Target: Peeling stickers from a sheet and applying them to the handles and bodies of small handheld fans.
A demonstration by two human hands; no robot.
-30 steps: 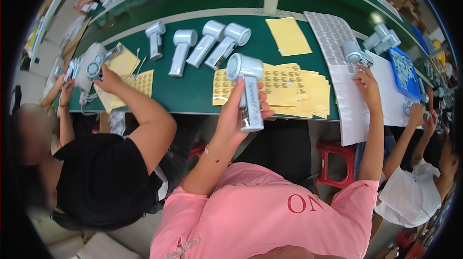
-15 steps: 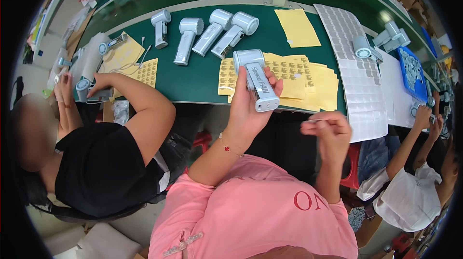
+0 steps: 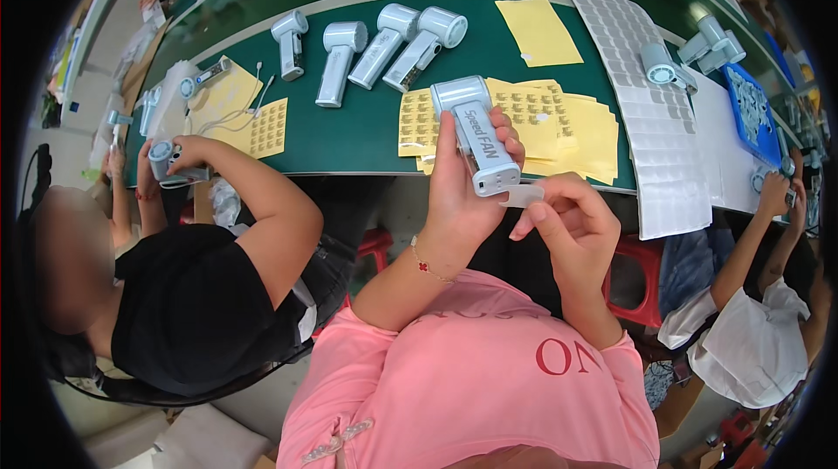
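My left hand [image 3: 467,181] is wrapped round a pale blue handheld fan [image 3: 481,133], its head pointing away from me and its base tilted toward my right hand. Between the thumb and fingers of my right hand [image 3: 569,220] is a small translucent sticker [image 3: 523,196], close beside the fan's base; whether they touch I cannot tell. Yellow sticker sheets [image 3: 589,139] lie on the table beyond the held fan. Farther back, several more handheld fans [image 3: 340,63] rest on the green table [image 3: 305,133].
A long sheet of silvery labels [image 3: 650,111] hangs over the table's front edge at right. Past it are more fans [image 3: 711,45] and a blue tray [image 3: 752,120]. A single yellow sheet [image 3: 539,32] lies at the back. Co-workers sit at left [image 3: 205,303] and right [image 3: 751,347].
My right hand has come up and left with the sticker, to beside the fan's base. The fan in my left hand has shifted slightly right.
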